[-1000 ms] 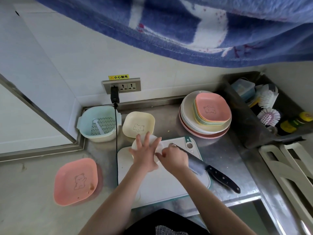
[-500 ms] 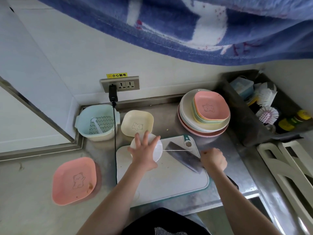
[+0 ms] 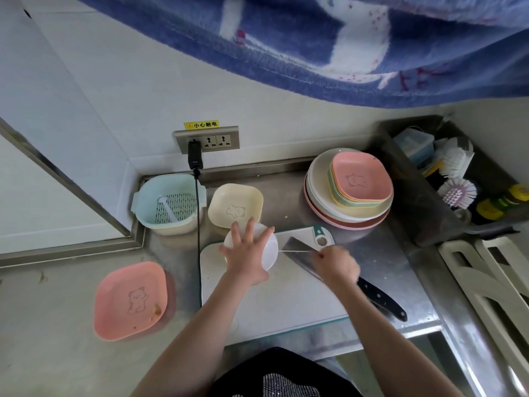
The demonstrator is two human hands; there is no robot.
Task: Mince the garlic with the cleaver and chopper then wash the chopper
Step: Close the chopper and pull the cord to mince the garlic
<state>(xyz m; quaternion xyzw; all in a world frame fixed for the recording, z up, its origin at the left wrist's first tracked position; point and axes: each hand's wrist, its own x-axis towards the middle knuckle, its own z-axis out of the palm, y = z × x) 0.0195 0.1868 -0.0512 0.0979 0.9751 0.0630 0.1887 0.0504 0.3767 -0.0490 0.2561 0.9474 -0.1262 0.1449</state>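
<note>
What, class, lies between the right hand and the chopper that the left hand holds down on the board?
Only the cleaver: its blade lies flat on the cutting board between the right hand and the chopper under the left hand. The chopper's pull cord runs across it.

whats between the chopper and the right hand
In the head view, a taut white pull cord spans from the chopper to the right hand, crossing the cleaver blade.

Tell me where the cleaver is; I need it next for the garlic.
In the head view the cleaver lies on the cutting board, toward its right edge, partly under the right hand, its black handle pointing right over the steel counter.
</note>
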